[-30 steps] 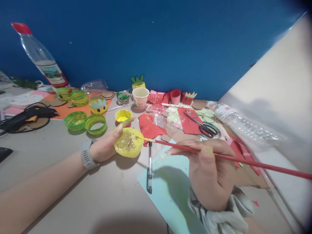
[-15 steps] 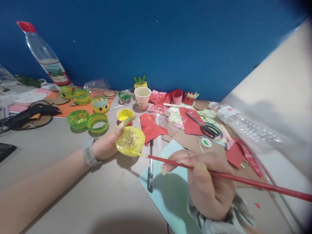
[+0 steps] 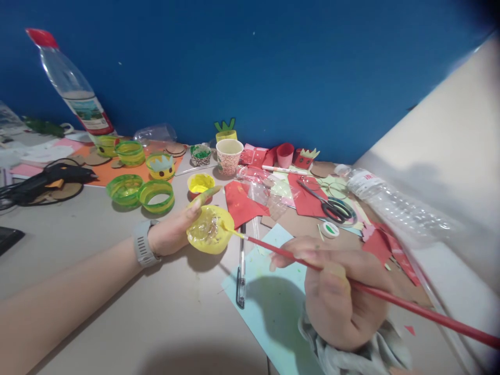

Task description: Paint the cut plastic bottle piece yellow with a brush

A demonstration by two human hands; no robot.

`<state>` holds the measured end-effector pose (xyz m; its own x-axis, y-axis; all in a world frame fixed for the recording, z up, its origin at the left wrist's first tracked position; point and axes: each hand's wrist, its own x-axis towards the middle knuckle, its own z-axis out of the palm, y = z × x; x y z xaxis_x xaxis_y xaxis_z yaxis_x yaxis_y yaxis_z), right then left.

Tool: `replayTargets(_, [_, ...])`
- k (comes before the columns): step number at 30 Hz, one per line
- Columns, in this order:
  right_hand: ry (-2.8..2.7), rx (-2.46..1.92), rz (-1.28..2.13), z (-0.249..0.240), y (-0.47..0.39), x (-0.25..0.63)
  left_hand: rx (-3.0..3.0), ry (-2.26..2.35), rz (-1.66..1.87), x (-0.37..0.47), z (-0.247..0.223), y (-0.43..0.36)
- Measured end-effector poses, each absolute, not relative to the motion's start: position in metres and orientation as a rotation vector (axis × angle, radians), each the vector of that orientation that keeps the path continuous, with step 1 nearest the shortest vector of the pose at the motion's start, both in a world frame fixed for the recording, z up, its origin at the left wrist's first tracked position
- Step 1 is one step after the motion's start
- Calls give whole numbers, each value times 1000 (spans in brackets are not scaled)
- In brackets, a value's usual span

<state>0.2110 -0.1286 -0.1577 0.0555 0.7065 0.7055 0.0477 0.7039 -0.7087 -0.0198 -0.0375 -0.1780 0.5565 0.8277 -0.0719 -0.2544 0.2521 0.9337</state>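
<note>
My left hand (image 3: pixel 175 229) is closed on a yellow-painted plastic bottle bottom (image 3: pixel 210 234), its hollow side facing me; some clear, unpainted plastic shows in the middle. Green paint marks the left thumb. Between the fingers of my right hand (image 3: pixel 336 291) lies a red-handled paintbrush (image 3: pixel 281 251), its yellow tip touching the right inner edge of the bottle bottom. Just behind the left thumb stands a small cup of yellow paint (image 3: pixel 201 183). A black-capped pen (image 3: pixel 241 281) lies below the brush, partly over a light blue paper sheet (image 3: pixel 269 307).
Green-and-yellow painted rings (image 3: pixel 156 197) stand at left, near a glue gun (image 3: pixel 58 177) and a tall bottle (image 3: pixel 84 99). Scissors (image 3: pixel 332 205), red paper (image 3: pixel 240 203) and a clear plastic bottle (image 3: pixel 394 200) lie at right. A paper cup (image 3: pixel 228 156) stands at the back.
The brush tip has moved from the bottom edge of the bottle bottom up to its right side. My right hand has shifted slightly right; my left hand keeps its hold.
</note>
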Motion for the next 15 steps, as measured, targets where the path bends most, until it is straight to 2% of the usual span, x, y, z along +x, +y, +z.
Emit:
replayTargets(11, [-1588, -514, 726, -152, -130, 212, 1132, 656, 796, -20, -177, -38])
replayTargets(15, [-1564, -546, 653, -154, -130, 210, 1112, 606, 754, -18, -175, -38])
